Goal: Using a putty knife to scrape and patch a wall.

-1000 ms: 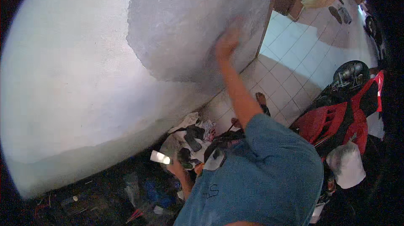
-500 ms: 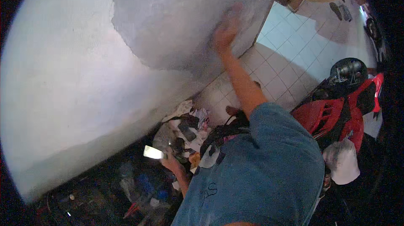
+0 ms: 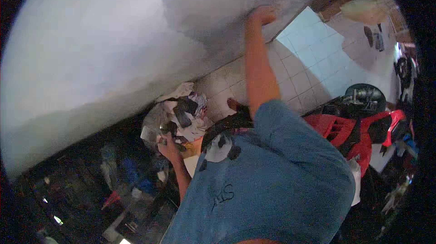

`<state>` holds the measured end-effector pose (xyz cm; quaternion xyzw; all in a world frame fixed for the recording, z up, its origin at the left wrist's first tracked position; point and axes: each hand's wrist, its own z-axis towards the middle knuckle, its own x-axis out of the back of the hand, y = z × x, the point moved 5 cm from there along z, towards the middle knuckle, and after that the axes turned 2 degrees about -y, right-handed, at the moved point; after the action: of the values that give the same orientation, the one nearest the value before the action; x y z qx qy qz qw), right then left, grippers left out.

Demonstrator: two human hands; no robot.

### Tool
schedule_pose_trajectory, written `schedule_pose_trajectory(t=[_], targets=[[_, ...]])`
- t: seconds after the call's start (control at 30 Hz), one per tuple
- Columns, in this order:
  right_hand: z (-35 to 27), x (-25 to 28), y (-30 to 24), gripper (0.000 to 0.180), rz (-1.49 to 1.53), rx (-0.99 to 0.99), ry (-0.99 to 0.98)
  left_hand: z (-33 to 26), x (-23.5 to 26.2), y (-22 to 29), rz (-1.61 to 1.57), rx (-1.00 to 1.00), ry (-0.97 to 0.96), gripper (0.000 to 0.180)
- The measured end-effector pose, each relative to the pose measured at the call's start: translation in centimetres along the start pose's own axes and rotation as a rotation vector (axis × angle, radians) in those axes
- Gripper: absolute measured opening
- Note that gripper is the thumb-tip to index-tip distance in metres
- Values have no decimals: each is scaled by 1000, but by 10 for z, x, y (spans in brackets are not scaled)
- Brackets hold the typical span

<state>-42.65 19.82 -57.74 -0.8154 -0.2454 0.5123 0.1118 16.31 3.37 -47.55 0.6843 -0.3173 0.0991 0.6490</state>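
My right hand (image 3: 265,15) reaches up against a pale wall (image 3: 91,62), near the lower right edge of a grey patch (image 3: 204,3). Its fingers look stretched out along the surface, though they are blurred, and I see nothing in them. Lower down on the left, my left hand (image 3: 170,147) is closed on a scraper (image 3: 149,134) with a flat, wide, pale blade; its handle is mostly hidden by the fingers. That blade is apart from the wall, over a heap of crumpled cloths and papers (image 3: 193,119) at the wall's foot.
A red and black motorcycle (image 3: 363,126) stands close on my right. Pale floor tiles (image 3: 313,53) run along the wall, with footwear (image 3: 374,38) farther off. Dark clutter, including a blue thing (image 3: 136,176), lies at the lower left.
The whole view has shifted. My right hand has slid along the wall toward its right edge, and the wrist is more bent. The scraper's blade has turned from bright to dull.
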Motion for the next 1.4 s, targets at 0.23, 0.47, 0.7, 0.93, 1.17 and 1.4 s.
schedule_pose_trajectory(t=[0.23, 0.47, 0.7, 0.93, 1.17, 1.4], targets=[[-191, -98, 13, 44, -757, 999, 208, -28, 0, -24, -145, -85, 97, 43], [-114, -50, 53, 45, -256, 297, 308, 7, 15, -98, 401, 111, 154, 83], [-195, -165, -66, 48, -478, 949, 19, -4, 0, -29, 314, 275, 44, 91], [-98, -102, -97, 42, -825, 1160, 196, 8, -16, -29, 387, 101, -42, 82], [-121, -189, -183, 22, -698, 1540, 88, -3, -31, -2, 449, 76, 177, 69], [-172, -225, -174, 36, -877, 1862, -483, -1, -63, 77, -2, -246, 168, 54]])
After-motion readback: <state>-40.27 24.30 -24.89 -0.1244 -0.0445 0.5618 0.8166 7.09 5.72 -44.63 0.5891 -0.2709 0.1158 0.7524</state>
